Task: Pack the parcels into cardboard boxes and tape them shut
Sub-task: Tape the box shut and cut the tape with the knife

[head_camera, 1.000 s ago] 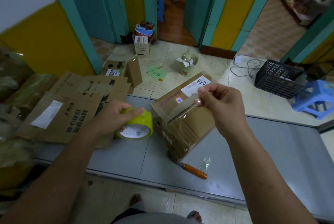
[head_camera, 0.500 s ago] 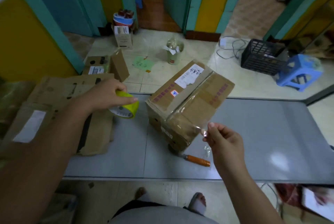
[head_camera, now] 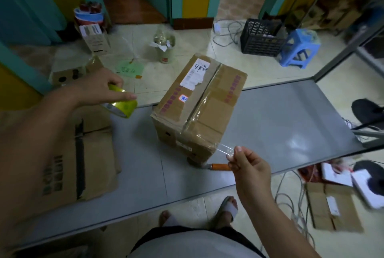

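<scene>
On the grey worktop (head_camera: 280, 124) the cardboard box (head_camera: 199, 108) stands skewed, one corner turned toward you, its flaps closed and a white label (head_camera: 196, 72) stuck near its far end. Clear tape runs along the box's top seam and down its near face, and the tape end (head_camera: 224, 150) stretches off the box's near lower corner to your right hand (head_camera: 249, 168). That hand's grip is a tight pinch of thumb and fingertips on the tape end, the remaining fingers curled. It hovers just in front of the box and clear of the cardboard. Your left hand (head_camera: 97, 89) is raised to the left of the box, well apart from it. Its grip is closed around the yellow tape roll (head_camera: 122, 106), with one finger lying along the roll's outer face; you cannot tell whether any finger passes through the core. An orange-handled tool (head_camera: 221, 166) lies at the box's near corner, its metal end tucked under the box. Flattened cardboard (head_camera: 68, 164) lies left of the box, beneath your left forearm. Beyond the box, on the floor, stand a pale cup (head_camera: 165, 49) stuffed with paper, a black crate (head_camera: 261, 39) and a blue stool (head_camera: 299, 47).
</scene>
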Motion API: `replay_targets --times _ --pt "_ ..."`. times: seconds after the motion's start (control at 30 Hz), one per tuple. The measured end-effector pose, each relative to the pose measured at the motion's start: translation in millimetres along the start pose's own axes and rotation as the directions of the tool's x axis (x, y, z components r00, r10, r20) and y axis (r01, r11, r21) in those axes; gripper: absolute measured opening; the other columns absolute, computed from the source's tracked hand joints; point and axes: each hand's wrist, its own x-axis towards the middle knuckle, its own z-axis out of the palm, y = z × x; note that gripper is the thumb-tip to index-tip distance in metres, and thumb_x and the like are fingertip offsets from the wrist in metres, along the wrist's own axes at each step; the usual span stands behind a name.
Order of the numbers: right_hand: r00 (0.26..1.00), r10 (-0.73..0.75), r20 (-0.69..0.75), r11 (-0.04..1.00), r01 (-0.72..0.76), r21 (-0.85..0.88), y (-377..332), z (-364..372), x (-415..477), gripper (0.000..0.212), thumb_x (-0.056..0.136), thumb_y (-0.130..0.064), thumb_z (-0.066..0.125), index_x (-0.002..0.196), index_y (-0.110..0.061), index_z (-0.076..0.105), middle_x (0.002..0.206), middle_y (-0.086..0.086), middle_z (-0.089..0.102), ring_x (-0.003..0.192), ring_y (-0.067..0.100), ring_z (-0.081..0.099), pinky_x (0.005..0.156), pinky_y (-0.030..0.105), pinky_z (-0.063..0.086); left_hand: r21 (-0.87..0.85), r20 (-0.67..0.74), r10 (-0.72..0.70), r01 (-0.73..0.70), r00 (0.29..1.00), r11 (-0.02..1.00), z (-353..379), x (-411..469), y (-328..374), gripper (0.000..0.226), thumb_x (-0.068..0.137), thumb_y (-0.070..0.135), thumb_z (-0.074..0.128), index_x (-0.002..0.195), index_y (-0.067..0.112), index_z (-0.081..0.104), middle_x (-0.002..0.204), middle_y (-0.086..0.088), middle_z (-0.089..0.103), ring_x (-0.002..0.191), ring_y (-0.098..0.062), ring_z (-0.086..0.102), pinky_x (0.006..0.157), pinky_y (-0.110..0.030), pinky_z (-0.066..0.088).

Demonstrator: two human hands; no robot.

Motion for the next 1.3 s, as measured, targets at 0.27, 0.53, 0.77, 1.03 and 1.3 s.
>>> replay_targets --times 0.27,0.53,0.77,1.03,1.3 --pt "0.998 0.024 -0.063 0.999 -0.025 -0.021 22.1 1.6 -0.8 0.017 0.101 -0.010 0.064 0.098 0.006 0.067 0.072 0.012 0.061 0.066 0.017 0.063 0.060 0.023 0.054 -0.010 0.052 -0.034 0.034 0.998 0.999 11.4 9.7 -16.3 0.085 0.061 0.081 0.079 0.064 0.001 0.052 0.060 -0.006 0.047 0.051 -0.007 0.044 0.061 -0.031 0.037" --pt "0.997 0.042 -0.069 0.998 -0.045 -0.050 26.9 -1.3 0.0 0.021 0.101 -0.012 0.064 0.101 0.009 0.067 0.073 0.011 0.063 0.065 0.015 0.064 0.066 0.028 0.051 -0.039 0.107 -0.109 0.113 0.988 0.993 19.6 15.9 -20.2 0.089 0.041 0.097 0.073 0.059 0.013 0.051 0.054 0.004 0.044 0.050 -0.008 0.044 0.060 -0.031 0.037" --pt "0.997 0.021 -0.072 0.999 -0.024 -0.045 21.4 -6.3 -2.6 0.020 0.100 -0.013 0.065 0.104 0.007 0.069 0.077 0.013 0.067 0.073 0.019 0.068 0.071 0.033 0.053 -0.049 0.110 -0.098 0.104 0.989 0.993 20.4 20.4 -19.1 0.087 0.042 0.095 0.076 0.059 0.013 0.051 0.056 0.003 0.043 0.049 -0.006 0.044 0.062 -0.033 0.038" --pt "0.996 0.023 -0.089 0.998 -0.027 -0.049 22.7 -7.4 -3.0 0.019 0.100 -0.014 0.065 0.103 0.005 0.070 0.078 0.015 0.068 0.074 0.020 0.067 0.071 0.033 0.053 -0.059 0.134 -0.095 0.104 0.986 0.993 19.9 21.8 -21.4 0.067 0.063 0.071 0.087 0.056 0.017 0.048 0.052 0.009 0.041 0.050 -0.007 0.043 0.063 -0.034 0.037" --pt "0.979 0.190 -0.069 0.972 -0.198 -0.127 35.3 -5.6 10.0 0.021 0.100 -0.025 0.067 0.109 -0.006 0.070 0.084 0.008 0.076 0.081 0.018 0.073 0.080 0.037 0.050 -0.066 0.148 -0.174 0.185 0.974 0.980 46.4 16.5 -32.1 0.083 0.046 0.092 0.077 0.064 0.013 0.058 0.066 -0.007 0.054 0.062 -0.018 0.054 0.060 -0.031 0.041"
